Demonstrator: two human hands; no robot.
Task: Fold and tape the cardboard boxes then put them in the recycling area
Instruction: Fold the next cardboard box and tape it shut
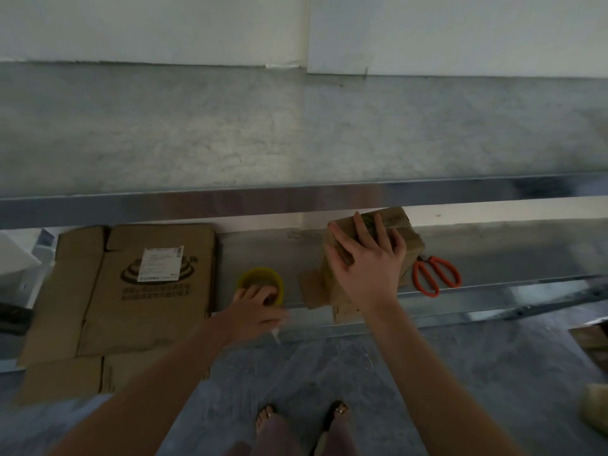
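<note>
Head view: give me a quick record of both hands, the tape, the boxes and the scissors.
left hand: grips the yellow tape roll on the shelf
right hand: flat, fingers spread, on the small folded box
flattened box: lies at the left, label up
scissors: orange, right of the small folded box, untouched

White wall, grey concrete floor, metal shelf (dim light)
</note>
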